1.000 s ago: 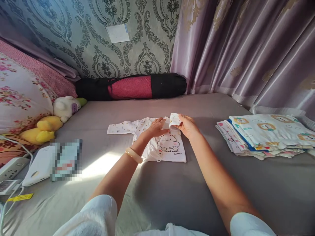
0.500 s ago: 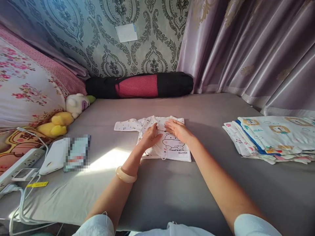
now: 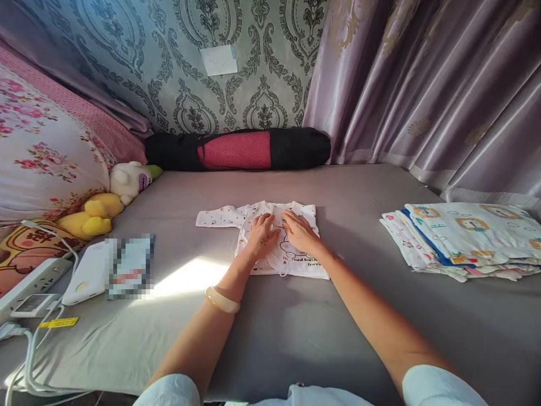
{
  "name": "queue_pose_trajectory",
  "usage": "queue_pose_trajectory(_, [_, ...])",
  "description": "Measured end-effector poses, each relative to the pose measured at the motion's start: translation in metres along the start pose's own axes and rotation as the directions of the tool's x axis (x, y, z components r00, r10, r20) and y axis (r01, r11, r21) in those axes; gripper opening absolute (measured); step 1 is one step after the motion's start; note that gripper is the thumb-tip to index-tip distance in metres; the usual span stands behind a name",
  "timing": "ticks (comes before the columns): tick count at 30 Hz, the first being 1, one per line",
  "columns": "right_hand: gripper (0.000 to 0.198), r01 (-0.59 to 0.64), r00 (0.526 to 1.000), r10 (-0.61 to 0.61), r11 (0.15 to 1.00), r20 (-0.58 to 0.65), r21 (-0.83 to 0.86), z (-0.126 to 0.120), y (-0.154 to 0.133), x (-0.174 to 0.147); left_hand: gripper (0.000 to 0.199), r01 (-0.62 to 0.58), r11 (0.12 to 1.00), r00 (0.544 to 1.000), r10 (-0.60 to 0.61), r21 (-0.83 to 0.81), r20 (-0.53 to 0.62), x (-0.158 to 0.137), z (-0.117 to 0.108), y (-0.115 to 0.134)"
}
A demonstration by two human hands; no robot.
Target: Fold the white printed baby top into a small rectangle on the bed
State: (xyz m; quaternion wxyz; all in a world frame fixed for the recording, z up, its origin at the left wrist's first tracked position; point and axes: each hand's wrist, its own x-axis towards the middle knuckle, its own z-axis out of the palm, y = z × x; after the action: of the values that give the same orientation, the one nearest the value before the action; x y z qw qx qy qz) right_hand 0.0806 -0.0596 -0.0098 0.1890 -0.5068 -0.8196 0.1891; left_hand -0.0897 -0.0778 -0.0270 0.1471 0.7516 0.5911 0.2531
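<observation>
A small white baby shirt (image 3: 306, 270) with a cartoon animal, lettering and a tie lies flat on the grey bed sheet. One patterned sleeve stretches out to the left; the right sleeve does not show past the shirt's right side. Palm down on the middle of its front rests my left hand (image 3: 262, 235), fingers stretched out. Just right of it, my right hand (image 3: 299, 230) lies flat over the upper chest, covering part of the drawing. Neither hand grips anything.
To the right lies a stack of folded printed cloths (image 3: 469, 234). A black and red rolled bag (image 3: 236, 150) lines the wall. At left are plush toys (image 3: 99, 211), a white power bank (image 3: 91, 270), a blurred-out item (image 3: 130, 268) and a power strip (image 3: 36, 287) with cables.
Both hands have flattened onto the shirt; the right hand has turned palm down and come slightly lower. The shirt keeps its place, and the view has shifted a little.
</observation>
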Motion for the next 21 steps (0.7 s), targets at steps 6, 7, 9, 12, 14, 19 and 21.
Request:
queue_pose_trajectory(6, [0.054,-0.038,0.994,0.067,0.953,0.085,-0.299,0.003,-0.009,0.005,0.049,0.036,0.999,0.999,-0.036,0.027,0.018,-0.005,-0.004,0.004])
queue_pose_trajectory(7, [0.055,-0.034,0.994,0.067,0.948,0.092,-0.316,0.005,-0.008,0.005,0.049,0.038,0.999,0.999,-0.039,0.037,0.03,-0.005,-0.005,0.005])
queue_pose_trajectory(9, [0.057,-0.024,0.994,0.057,0.94,0.089,-0.339,0.008,-0.007,0.004,0.049,0.045,0.997,0.997,-0.049,0.066,0.062,-0.007,-0.006,0.008])
queue_pose_trajectory(12, [0.057,-0.037,0.997,0.059,0.93,0.049,-0.366,0.012,-0.001,0.002,0.05,0.063,0.99,0.993,-0.075,0.125,0.092,-0.008,-0.005,0.008])
queue_pose_trajectory(14, [0.057,-0.078,0.996,0.091,0.919,0.015,-0.386,0.011,0.002,0.001,0.051,0.06,0.987,0.994,-0.074,0.151,0.085,-0.009,-0.002,0.006])
queue_pose_trajectory(19, [0.061,-0.2,0.979,0.198,0.881,-0.05,-0.428,0.005,0.011,0.0,0.052,0.048,0.985,0.995,-0.062,0.165,0.084,-0.009,0.001,0.002])
queue_pose_trajectory(21, [0.061,-0.239,0.97,0.234,0.871,-0.067,-0.43,0.003,0.015,0.0,0.052,0.061,0.985,0.992,-0.078,0.164,0.095,-0.009,-0.001,0.004])
